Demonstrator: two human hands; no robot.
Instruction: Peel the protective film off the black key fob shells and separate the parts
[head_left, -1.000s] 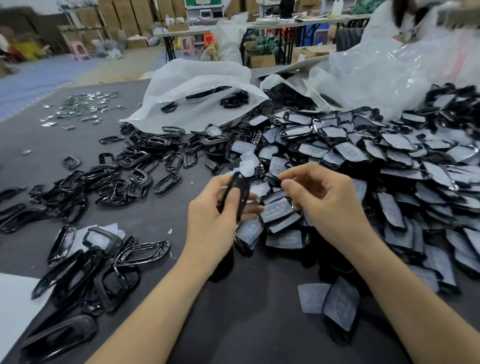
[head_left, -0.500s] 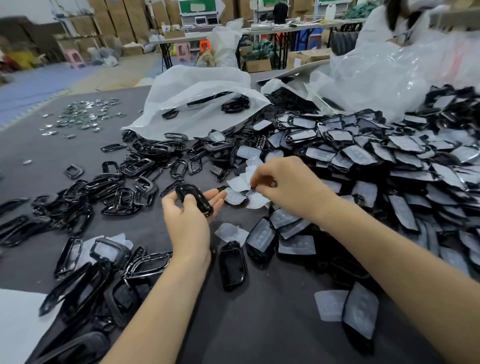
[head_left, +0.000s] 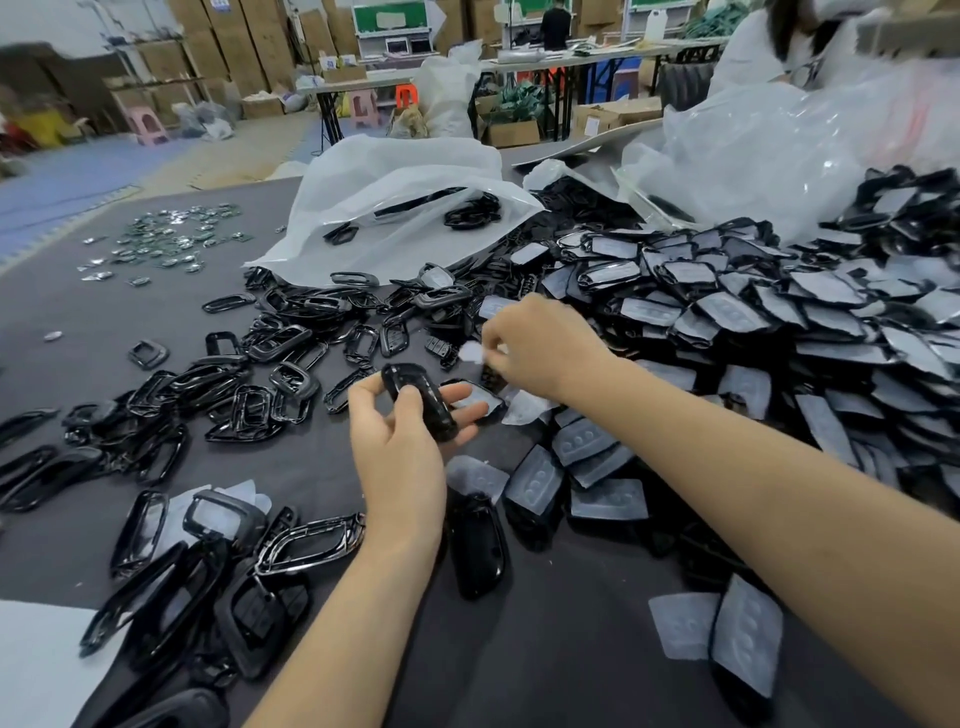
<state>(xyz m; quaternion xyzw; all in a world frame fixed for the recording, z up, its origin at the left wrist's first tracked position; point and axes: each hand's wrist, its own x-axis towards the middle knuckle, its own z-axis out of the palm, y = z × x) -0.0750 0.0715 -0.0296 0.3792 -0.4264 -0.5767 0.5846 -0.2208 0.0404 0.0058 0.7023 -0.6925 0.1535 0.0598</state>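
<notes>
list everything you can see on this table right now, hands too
held shell: one, glossy black, in the left hand
film piece: one, whitish, pinched by the right hand, just above the held shell
filmed shells: a large pile, black with grey film, right side
bare shell: one, glossy black, on the table beside the left wrist
frames: many, black, scattered on the left
silvery parts: many, small, far left
white bag: one, far centre
table: one, dark grey
left hand: one, holds the shell
right hand: one, fingers pinch the film
</notes>
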